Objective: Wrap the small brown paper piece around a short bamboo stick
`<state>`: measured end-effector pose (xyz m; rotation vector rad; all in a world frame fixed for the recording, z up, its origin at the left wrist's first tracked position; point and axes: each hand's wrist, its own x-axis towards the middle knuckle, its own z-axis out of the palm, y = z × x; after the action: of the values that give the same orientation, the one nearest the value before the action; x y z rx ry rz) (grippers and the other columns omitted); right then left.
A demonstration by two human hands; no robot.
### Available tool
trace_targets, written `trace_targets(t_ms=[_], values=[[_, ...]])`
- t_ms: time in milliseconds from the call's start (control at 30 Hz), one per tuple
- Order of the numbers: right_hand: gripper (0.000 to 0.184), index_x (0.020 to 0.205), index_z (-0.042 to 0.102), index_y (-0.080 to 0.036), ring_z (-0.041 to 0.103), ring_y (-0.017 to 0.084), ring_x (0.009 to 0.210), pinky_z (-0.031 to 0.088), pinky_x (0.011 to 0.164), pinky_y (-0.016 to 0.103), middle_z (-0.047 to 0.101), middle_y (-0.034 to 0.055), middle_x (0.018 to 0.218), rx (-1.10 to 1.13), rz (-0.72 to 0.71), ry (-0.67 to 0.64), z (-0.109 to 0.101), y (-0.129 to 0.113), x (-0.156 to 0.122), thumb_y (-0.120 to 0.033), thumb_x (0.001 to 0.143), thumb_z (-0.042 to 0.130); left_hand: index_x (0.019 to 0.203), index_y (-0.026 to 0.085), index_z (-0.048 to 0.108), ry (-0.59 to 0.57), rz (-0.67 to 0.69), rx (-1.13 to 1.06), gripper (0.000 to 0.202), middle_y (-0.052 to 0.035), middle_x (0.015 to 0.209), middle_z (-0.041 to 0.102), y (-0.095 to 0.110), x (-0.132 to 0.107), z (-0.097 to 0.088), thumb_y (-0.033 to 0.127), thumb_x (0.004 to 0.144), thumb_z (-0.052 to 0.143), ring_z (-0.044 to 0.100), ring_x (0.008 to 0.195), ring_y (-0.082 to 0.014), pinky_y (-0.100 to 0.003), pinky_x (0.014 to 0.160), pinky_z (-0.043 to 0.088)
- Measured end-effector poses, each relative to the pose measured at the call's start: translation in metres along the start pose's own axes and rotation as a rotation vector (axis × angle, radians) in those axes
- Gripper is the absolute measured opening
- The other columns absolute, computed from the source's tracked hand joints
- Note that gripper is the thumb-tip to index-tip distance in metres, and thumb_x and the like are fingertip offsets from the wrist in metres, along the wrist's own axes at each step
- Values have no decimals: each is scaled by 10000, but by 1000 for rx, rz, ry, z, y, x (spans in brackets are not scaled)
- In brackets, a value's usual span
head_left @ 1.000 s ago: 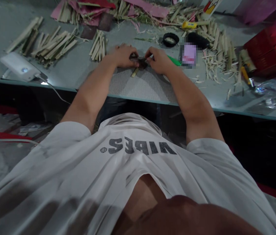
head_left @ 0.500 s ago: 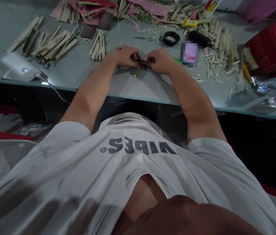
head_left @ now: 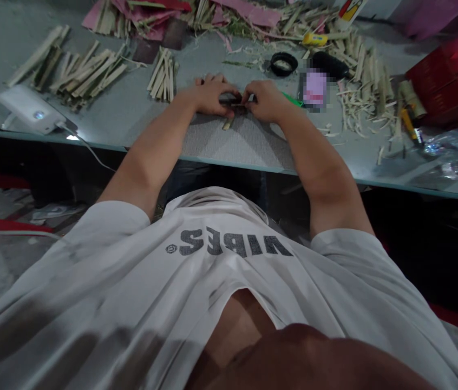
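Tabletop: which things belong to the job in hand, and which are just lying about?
Seemingly in the job:
left hand, right hand, dark tool between them, pale strip by the hands, probably strip piles.

Seemingly lying about:
white device, black ring, yellow tube, red box.

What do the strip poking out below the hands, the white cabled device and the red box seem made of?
Strip: likely bamboo or wood, matte, from its pale yellowish, straight-edged look.
White device: probably plastic, smooth, with rounded edges and faint sheen.
Red box: perhaps matte cardboard, given its flat panels; too dim to be sure.
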<state>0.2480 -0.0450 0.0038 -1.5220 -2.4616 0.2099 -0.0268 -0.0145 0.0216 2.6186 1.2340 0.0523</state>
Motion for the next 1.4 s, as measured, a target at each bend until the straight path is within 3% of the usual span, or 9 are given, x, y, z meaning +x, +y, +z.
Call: trace_targets(t_ms=[133, 300, 433, 667, 800, 900, 1100, 1267, 1400], values=[[219, 1344, 936, -234, 762, 367, 1457, 602, 1393, 585, 855, 138, 1623, -3, -5, -3, 3, 2, 1, -361, 1227, 803, 1924, 395, 727, 13, 4, 19, 840, -91, 1986, 525, 4, 0, 3, 732, 1186, 945, 418, 1802, -450, -773, 1541, 313], [284, 1350, 943, -223, 758, 361, 1511, 578, 1416, 551, 851, 124, 1638, -24, -29, -18, 0, 4, 1, -173, 1120, 784, 1948, 362, 704, -30, 20, 28, 847, -63, 2101, 428, 11, 4, 6, 779, 1239, 904, 333, 1892, -467, -804, 1574, 254], [343, 1351, 954, -168, 783, 374, 1494, 587, 1403, 554, 877, 172, 1564, -48, -46, -17, -5, 6, -2, -80, 1076, 770, 2038, 376, 617, -21, -1, 43, 972, -86, 2138, 384, 12, 8, 4, 818, 1228, 922, 301, 1929, -519, -842, 1577, 207], [308, 1266, 983, -185, 871, 403, 1356, 667, 1304, 588, 927, 182, 1437, -4, -15, 23, -10, 11, -10, -145, 1020, 802, 2006, 331, 639, -13, -44, 32, 1048, -166, 2087, 453, 2, 7, 1, 847, 1167, 995, 379, 1897, -545, -897, 1544, 241], [341, 1316, 995, -140, 887, 405, 1341, 678, 1273, 568, 939, 198, 1397, 8, -37, 19, -6, 7, -9, -184, 1051, 785, 1959, 340, 676, 10, 10, 3, 911, -96, 2018, 591, -1, -1, -3, 655, 1181, 1031, 508, 1860, -452, -772, 1549, 337], [334, 1342, 993, -147, 879, 400, 1358, 671, 1276, 565, 940, 193, 1408, 24, -36, 27, -3, 3, -8, -268, 1110, 786, 1947, 301, 681, 39, 39, -17, 902, -60, 1974, 670, 1, -5, -5, 564, 1163, 1042, 583, 1819, -397, -664, 1538, 365], [408, 1367, 989, -252, 828, 385, 1470, 604, 1368, 559, 933, 119, 1524, 69, -16, 10, 0, -3, -6, -540, 1166, 782, 1882, 248, 725, 72, 16, -42, 822, -32, 1892, 752, 1, -3, -3, 487, 1164, 1044, 670, 1745, -312, -560, 1505, 398], [676, 1267, 973, -389, 785, 423, 1448, 586, 1316, 630, 961, 96, 1357, 182, -1, 23, 1, -9, -5, -982, 974, 833, 1765, 255, 812, 68, -19, -38, 633, 0, 1850, 775, 2, -3, -4, 490, 1209, 1002, 688, 1688, -279, -533, 1491, 456], [685, 1255, 975, -449, 797, 458, 1396, 588, 1317, 687, 963, 77, 1276, 228, 3, 25, 0, -9, -5, -1012, 883, 858, 1787, 321, 806, 55, -16, -30, 650, 36, 1884, 753, 2, -3, -5, 502, 1195, 1004, 669, 1724, -279, -561, 1513, 470]])
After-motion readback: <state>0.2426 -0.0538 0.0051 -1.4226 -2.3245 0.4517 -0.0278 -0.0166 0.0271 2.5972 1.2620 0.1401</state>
